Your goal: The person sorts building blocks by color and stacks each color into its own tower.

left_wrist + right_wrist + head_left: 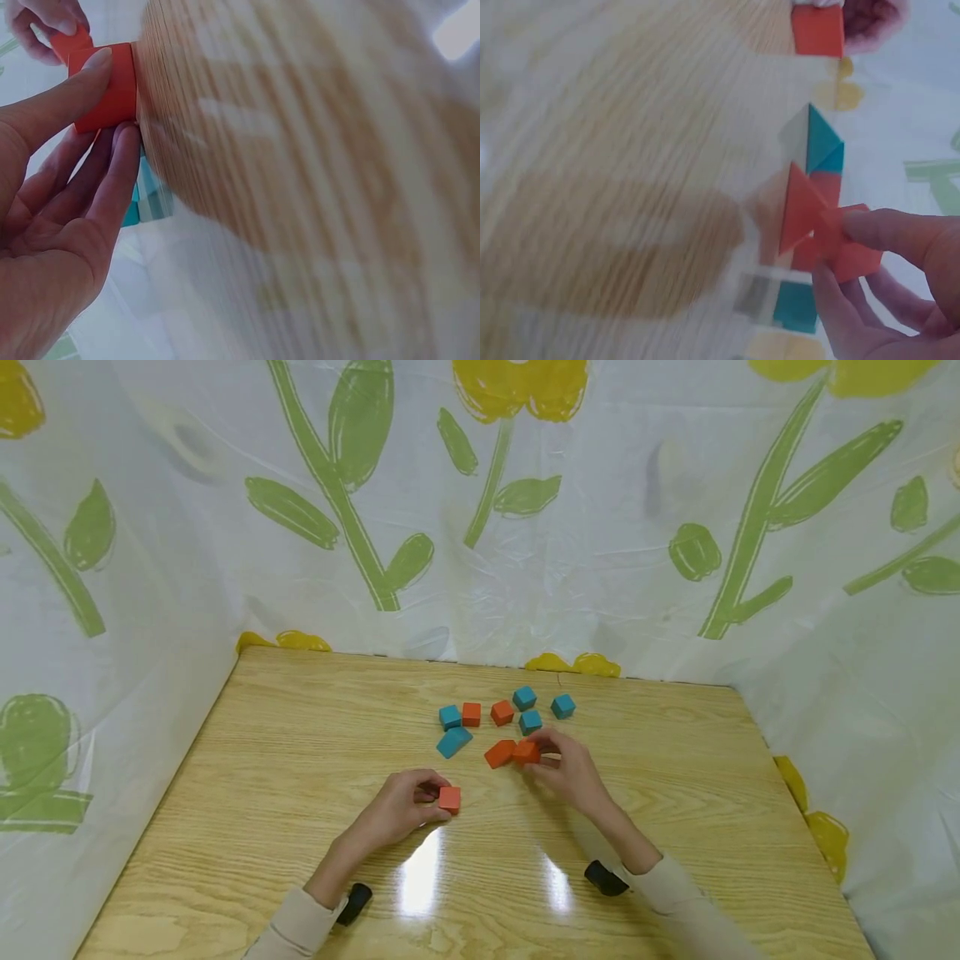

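My left hand [405,806] pinches a red cube [449,799] between thumb and fingers, low over the wooden table [300,727]. In the left wrist view the thumb lies across one face of this cube [112,94], with fingertips at its lower edge. Farther right, my right hand [566,768] pinches a second red block [527,752] between thumb and fingers. Right beside that block is a red triangular block [499,753], which it partly overlaps in the right wrist view. A blue cube [530,722] sits just beyond the right fingertips.
Behind the hands lie a blue triangular block [454,742], a blue cube [450,717] close against a red cube [471,714], and another red cube [502,713]. Two more blue cubes stand farther back, one [563,707] to the right. A flower-patterned white cloth [570,585] borders the table.
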